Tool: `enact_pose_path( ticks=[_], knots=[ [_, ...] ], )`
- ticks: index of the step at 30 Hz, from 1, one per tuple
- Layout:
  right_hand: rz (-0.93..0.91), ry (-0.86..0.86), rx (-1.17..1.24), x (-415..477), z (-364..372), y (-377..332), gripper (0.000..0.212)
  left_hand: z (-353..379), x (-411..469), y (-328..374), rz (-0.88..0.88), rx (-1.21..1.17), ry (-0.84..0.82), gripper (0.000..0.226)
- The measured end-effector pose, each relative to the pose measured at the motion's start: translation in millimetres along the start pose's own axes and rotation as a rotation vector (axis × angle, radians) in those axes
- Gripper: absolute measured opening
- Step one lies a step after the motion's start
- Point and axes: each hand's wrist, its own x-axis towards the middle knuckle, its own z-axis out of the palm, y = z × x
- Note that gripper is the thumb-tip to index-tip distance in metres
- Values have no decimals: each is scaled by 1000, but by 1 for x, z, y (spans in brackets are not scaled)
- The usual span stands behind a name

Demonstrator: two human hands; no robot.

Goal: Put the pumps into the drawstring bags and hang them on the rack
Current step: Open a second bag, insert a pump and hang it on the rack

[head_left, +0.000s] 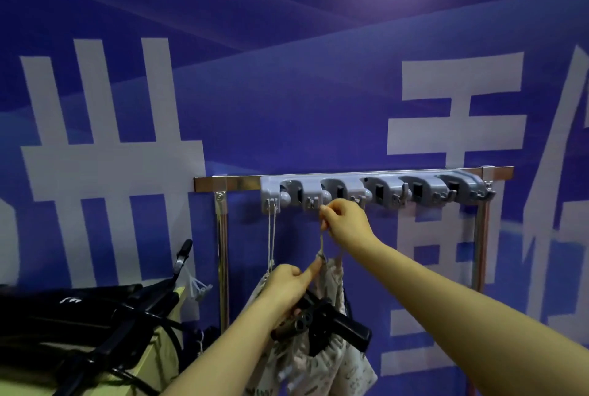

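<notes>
A grey plastic hook rack [376,190] is mounted on a metal rail against the blue wall. My right hand [345,220] pinches the cord [322,241] of a patterned drawstring bag [331,360] just under the rack's second hook. My left hand [288,287] grips the gathered neck of that bag lower down. A black pump [338,325] sticks out of the bag's mouth. Another drawstring bag hangs by its cord [271,233] from the leftmost hook; it is mostly hidden behind my left hand.
Several black pumps [89,325] with hoses lie piled on a pale table [156,363] at the lower left. The rail's metal uprights [223,268] stand at either side. Hooks to the right [446,194] hold nothing.
</notes>
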Motion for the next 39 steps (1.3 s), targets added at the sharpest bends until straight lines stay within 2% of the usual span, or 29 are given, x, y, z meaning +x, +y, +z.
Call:
enact_pose_path(
  ticks=[2, 7, 12, 21, 29, 39],
  knots=[
    [-15, -11, 49, -5, 3, 3, 28, 2, -2, -5, 12, -2, 21, 56],
    [-201, 50, 83, -7, -5, -10, 27, -7, 5, -1, 52, -22, 78, 61],
    [-309, 99, 61, 3, -9, -29, 22, -15, 8, 16, 112, -102, 98, 57],
    [-109, 147, 3, 10, -3, -10, 28, -4, 16, 7, 62, -113, 66, 60],
    [41, 77, 190, -28, 25, 3, 25, 1, 15, -12, -26, -10, 73, 58],
    [14, 33, -5, -66, 37, -3, 12, -14, -3, -4, -34, 49, 61, 48]
  ],
)
